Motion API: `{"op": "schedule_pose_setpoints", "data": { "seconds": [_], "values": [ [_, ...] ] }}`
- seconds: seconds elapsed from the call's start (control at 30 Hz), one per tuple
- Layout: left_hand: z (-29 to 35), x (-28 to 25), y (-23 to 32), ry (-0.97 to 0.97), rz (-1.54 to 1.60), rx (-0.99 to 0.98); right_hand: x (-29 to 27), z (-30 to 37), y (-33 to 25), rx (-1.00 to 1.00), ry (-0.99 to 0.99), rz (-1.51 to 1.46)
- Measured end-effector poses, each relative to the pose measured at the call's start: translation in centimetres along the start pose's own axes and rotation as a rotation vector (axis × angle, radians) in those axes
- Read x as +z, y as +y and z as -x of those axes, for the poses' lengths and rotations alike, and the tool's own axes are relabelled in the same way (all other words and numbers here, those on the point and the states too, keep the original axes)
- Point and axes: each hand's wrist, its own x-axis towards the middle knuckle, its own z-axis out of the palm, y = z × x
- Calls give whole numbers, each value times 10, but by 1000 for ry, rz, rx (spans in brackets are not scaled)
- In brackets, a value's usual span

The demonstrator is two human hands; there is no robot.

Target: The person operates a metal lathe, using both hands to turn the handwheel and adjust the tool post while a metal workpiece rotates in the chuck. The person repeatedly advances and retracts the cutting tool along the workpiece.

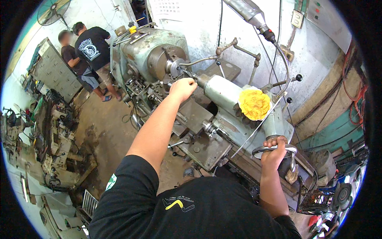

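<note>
A metal lathe stands in front of me, its round chuck [161, 61] gripping a shiny cylindrical workpiece [174, 67]. My left hand [183, 89] is closed beside the tailstock's extended quill [203, 80], close to the workpiece; whatever its fingers hold is hidden. At the tailstock's near end, my right hand [274, 150] wraps round the rim of a metal handwheel [258, 150]. On top of the pale green tailstock [223, 89] lies a crumpled yellow cloth [254, 104]. Below my left forearm sits the lathe's carriage [207, 149], with several levers.
A jointed coolant pipe [246, 52] and a flexible lamp arm [287, 65] reach over the lathe. Two people [91, 49] stand at the far left by a grey drawer cabinet [55, 71]. Other machinery [53, 147] lines the left side. Red hoses [356, 97] hang at the right.
</note>
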Motion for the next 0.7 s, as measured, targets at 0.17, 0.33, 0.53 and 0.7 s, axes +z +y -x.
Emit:
{"op": "schedule_pose_setpoints", "data": {
  "seconds": [0.17, 0.33, 0.53, 0.7],
  "values": [
    [1, -1, 1, 3, -16, 2, 1, 1, 0, 12, 8, -2],
    [0, 0, -1, -3, 2, -5, -1, 0, 0, 13, -15, -7],
    [-2, 2, -4, 2, -2, -4, 0, 0, 0, -1, -13, 2],
    [-2, 2, -3, -1, -5, -5, 2, 1, -1, 8, 3, 5]
  ]
}}
